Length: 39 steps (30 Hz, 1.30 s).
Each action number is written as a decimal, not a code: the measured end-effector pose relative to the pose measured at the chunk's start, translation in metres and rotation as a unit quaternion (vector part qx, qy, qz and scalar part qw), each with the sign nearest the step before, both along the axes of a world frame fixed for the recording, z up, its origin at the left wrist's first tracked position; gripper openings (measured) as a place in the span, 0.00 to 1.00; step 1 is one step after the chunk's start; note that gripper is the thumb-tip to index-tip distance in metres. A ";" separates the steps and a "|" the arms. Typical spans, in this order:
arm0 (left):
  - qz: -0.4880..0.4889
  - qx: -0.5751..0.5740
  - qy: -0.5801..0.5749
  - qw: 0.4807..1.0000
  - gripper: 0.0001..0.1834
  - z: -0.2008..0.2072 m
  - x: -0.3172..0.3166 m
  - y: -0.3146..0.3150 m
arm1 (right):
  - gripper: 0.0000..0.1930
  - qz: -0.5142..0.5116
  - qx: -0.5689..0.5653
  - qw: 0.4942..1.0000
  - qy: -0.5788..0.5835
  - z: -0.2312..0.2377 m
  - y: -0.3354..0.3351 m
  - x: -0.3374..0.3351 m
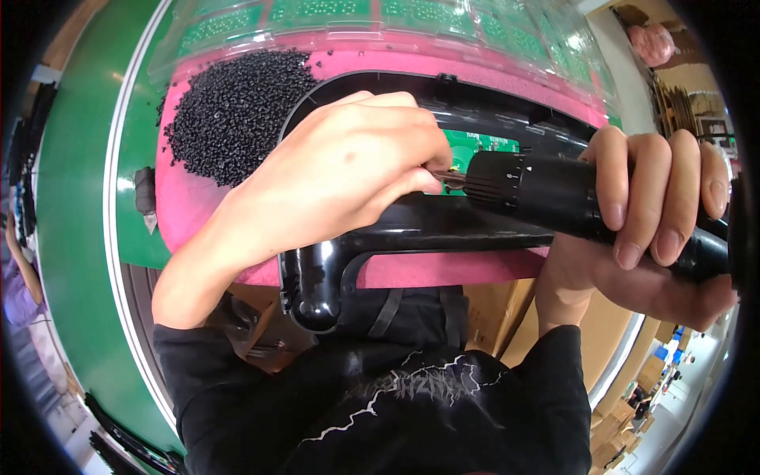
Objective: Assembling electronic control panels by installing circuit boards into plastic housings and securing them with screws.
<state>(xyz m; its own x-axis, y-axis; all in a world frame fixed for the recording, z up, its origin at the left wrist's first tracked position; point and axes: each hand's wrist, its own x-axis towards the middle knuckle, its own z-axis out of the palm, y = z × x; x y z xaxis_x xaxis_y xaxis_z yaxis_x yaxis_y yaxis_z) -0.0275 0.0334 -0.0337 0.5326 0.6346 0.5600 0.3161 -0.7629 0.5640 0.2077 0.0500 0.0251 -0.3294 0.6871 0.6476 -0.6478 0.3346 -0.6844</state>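
Screwdriver [546, 190]: one, black, inside the right hand's [645, 190] fingers, which curl around its barrel
Housing [451, 226]: one, black, beneath both hands
Circuit board [484, 144]: one within the housing, just beyond the bit [454, 180]
Left hand [356, 154]: thumb and forefinger nearly together at the bit; anything pinched is hidden
Black pieces [237, 111]: one heap, uncountable

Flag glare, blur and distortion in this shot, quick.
Head view: bright highlights on the black housing and clear plastic cover; left hand brightly lit, pale on top. Head view, distortion: white stripe bows at left, corners go black. Head view, focus: black driver reads fairly crisp, background at both rims looks softer.
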 end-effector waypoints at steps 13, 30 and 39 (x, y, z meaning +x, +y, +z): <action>0.072 -0.004 0.153 0.986 0.26 0.011 0.002 -0.001 | 0.31 -0.046 0.045 0.987 -0.148 0.008 0.021 0.049; 0.083 -0.074 0.209 0.972 0.23 0.010 0.001 -0.004 | 0.31 -0.085 0.008 0.987 -0.139 -0.011 0.024 0.051; 0.083 -0.065 0.214 0.971 0.23 0.012 -0.001 -0.001 | 0.31 -0.020 -0.010 0.988 -0.153 -0.010 0.027 0.047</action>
